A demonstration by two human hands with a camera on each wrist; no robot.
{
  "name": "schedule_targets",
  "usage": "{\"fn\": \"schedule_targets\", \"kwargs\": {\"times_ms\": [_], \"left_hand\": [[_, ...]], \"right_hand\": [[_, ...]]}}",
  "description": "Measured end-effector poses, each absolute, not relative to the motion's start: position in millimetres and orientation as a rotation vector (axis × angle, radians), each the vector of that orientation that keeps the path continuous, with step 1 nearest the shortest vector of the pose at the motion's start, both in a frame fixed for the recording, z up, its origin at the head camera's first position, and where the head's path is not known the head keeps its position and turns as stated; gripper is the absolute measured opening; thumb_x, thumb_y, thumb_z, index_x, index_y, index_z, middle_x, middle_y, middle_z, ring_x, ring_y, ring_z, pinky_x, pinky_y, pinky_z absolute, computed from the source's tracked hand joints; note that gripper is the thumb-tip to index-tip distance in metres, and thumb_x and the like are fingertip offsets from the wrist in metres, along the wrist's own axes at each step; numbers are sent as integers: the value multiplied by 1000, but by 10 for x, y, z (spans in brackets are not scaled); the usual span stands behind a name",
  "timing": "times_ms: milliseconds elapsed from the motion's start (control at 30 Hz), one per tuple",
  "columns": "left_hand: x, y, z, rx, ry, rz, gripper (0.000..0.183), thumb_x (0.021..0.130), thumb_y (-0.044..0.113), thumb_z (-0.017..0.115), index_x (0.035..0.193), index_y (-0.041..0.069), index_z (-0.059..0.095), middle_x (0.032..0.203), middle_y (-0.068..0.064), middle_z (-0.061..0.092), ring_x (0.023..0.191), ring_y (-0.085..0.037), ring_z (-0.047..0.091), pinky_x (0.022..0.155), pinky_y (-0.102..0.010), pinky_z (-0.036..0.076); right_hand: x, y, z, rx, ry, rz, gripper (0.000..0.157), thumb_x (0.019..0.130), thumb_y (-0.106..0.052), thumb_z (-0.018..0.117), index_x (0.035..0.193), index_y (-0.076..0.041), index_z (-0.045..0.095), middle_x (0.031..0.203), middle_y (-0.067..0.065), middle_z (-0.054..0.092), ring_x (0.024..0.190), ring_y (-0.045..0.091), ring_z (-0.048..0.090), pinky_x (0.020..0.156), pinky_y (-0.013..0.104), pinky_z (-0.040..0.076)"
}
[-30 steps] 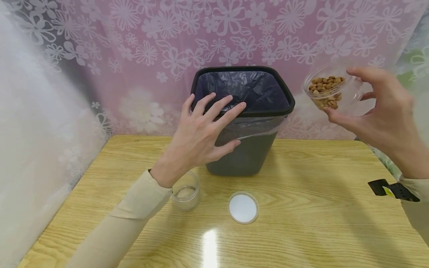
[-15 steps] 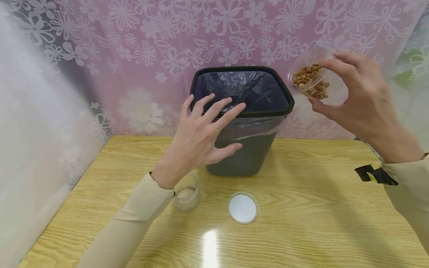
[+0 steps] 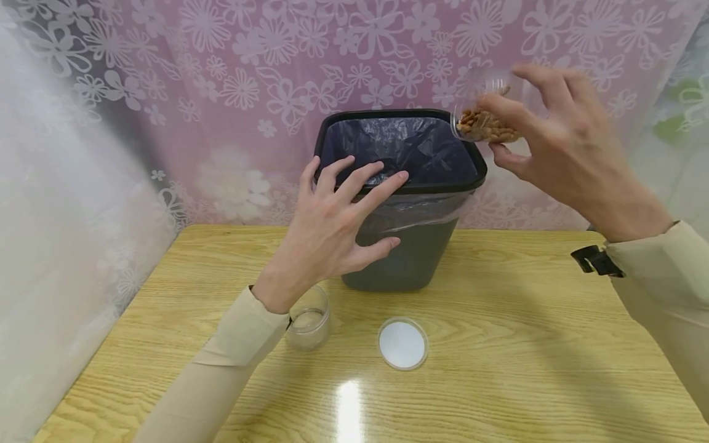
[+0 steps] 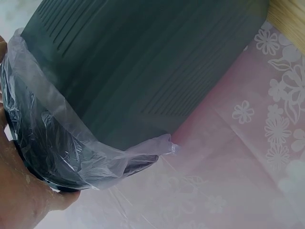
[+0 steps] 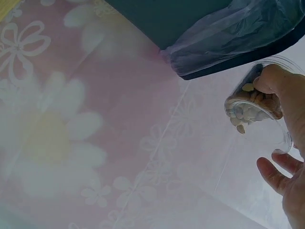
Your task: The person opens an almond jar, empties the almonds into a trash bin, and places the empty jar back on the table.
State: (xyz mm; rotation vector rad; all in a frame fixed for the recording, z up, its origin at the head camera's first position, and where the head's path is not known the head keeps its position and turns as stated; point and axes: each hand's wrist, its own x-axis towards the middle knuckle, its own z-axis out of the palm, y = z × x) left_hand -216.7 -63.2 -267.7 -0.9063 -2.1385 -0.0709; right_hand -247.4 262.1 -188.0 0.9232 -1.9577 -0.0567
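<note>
My right hand grips a clear plastic jar by its sides, thumb below and fingers above. Brown almonds lie inside the jar, which is tilted with its mouth to the left, over the right edge of the dark trash bin. In the right wrist view the jar shows close to the bin's rim, with the almonds gathered along its lower side. My left hand rests with spread fingers on the front left of the bin's rim. A plastic liner covers the inside of the bin.
A second clear jar stands on the wooden table, partly behind my left wrist. To its right lies a round lid with a white middle. A pink flowered curtain hangs behind the bin.
The right hand has carried the jar leftward and slightly up to the bin's right edge, tipping it further over. The almonds have shifted toward its mouth. The left hand has stayed on the rim.
</note>
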Motion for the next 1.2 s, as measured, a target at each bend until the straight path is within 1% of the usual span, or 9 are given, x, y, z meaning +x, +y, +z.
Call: {"fn": "schedule_targets", "kwargs": {"times_ms": [133, 367, 467, 567, 767, 867, 967, 1067, 1200], "left_hand": [[-2169, -632, -2687, -902, -2132, -65, 80, 88, 72, 59, 157, 37, 39, 151, -3, 51, 142, -39, 43, 117, -71, 25], [-2168, -624, -2691, -907, -2135, -68, 80, 88, 73, 58, 157, 37, 40, 151, -4, 51, 141, -39, 44, 118, -70, 24], [-2166, -627, -2691, -907, -2139, -72, 80, 88, 73, 59, 157, 37, 40, 152, -4, 51, 141, -39, 43, 118, -70, 23], [-2166, -627, -2689, -905, -2138, -75, 80, 88, 73, 59, 157, 37, 40, 151, -4, 51, 141, -39, 43, 118, -71, 24], [-2168, -624, -2689, -902, -2142, -75, 79, 88, 73, 59, 156, 37, 40, 151, -4, 51, 141, -39, 43, 118, -70, 24], [-2169, -623, -2692, -903, -2139, -75, 79, 88, 73, 59, 156, 37, 41, 151, -3, 51, 141, -39, 43, 118, -70, 24], [-2173, -622, -2696, -903, -2132, -81, 79, 88, 73, 59, 156, 36, 42, 151, -3, 51, 141, -39, 43, 118, -70, 24], [-2176, -622, -2699, -903, -2125, -87, 79, 88, 72, 60, 155, 36, 43, 151, -4, 51, 140, -39, 44, 118, -70, 24], [-2178, -624, -2703, -901, -2121, -94, 78, 87, 72, 60, 155, 36, 43, 151, -3, 52, 140, -38, 44, 117, -71, 24]], "right_hand": [[-2502, 2564, -1858, 962, -1938, -109, 91, 64, -6, 93, 143, -20, 52, 142, 31, 49, 116, 55, 49, 91, 65, 46], [-2515, 2527, -1870, 982, -1927, -91, 80, 70, -3, 89, 141, -21, 54, 142, 31, 50, 120, 54, 48, 93, 66, 44], [-2528, 2512, -1870, 990, -1920, -100, 75, 73, -3, 86, 140, -21, 55, 142, 31, 50, 123, 54, 47, 97, 65, 44], [-2538, 2505, -1867, 992, -1920, -116, 74, 75, -3, 84, 140, -21, 55, 142, 31, 50, 126, 54, 46, 100, 65, 44], [-2564, 2491, -1863, 994, -1910, -131, 68, 78, -2, 81, 138, -22, 57, 142, 30, 50, 126, 53, 47, 94, 68, 47], [-2575, 2490, -1861, 1000, -1903, -155, 69, 77, -1, 81, 138, -23, 57, 142, 29, 50, 127, 52, 47, 91, 69, 48], [-2576, 2494, -1856, 1000, -1909, -194, 75, 74, 0, 84, 139, -24, 56, 142, 29, 49, 128, 52, 46, 90, 70, 49], [-2576, 2494, -1853, 996, -1912, -224, 79, 73, -1, 87, 141, -25, 54, 141, 29, 49, 129, 51, 46, 91, 71, 50], [-2584, 2485, -1851, 996, -1905, -235, 79, 73, -2, 87, 141, -26, 54, 141, 30, 49, 129, 51, 47, 94, 70, 50]]}}
